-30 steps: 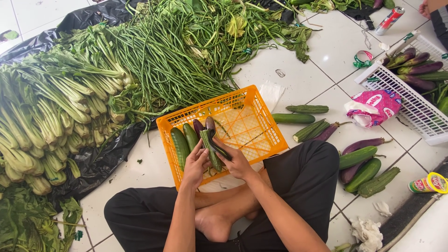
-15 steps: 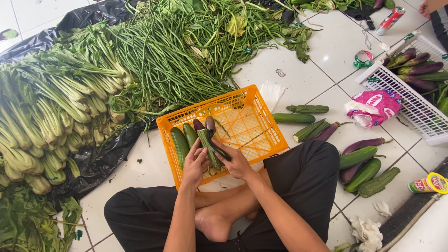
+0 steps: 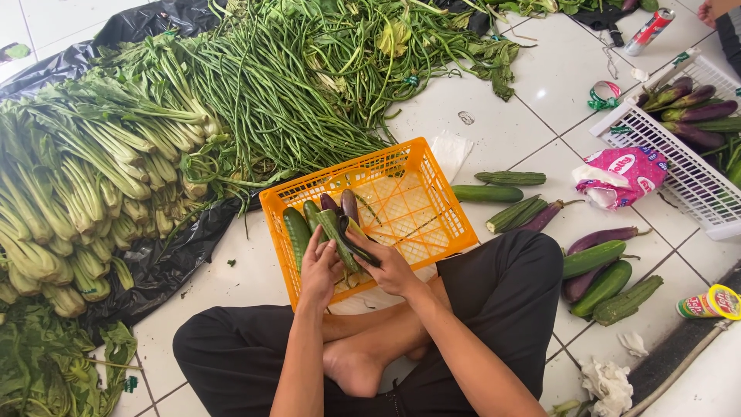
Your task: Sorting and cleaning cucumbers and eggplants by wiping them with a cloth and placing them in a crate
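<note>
White tiled floor (image 3: 532,100), crowded with greens (image 3: 255,85) on black plastic (image 3: 166,259) at left, white basket (image 3: 679,166) at right, bare tiles between; left hand (image 3: 319,268) and right hand (image 3: 388,265) gripping gourd (image 3: 337,232) inside orange crate (image 3: 432,193), near its front edge.

From my remote seat, my left hand (image 3: 320,266) covers the near ends of the green cucumbers in the orange plastic crate (image 3: 401,162), and I cannot tell how firmly it grips. My right hand (image 3: 390,266) hides the lower end of the dark purple aubergine (image 3: 351,232). The white wire basket (image 3: 679,166) runs off the right edge. The pale-stemmed leafy greens (image 3: 69,193) are cut off at the left. Another person's hand (image 3: 714,8) barely shows at the top corner.
</note>
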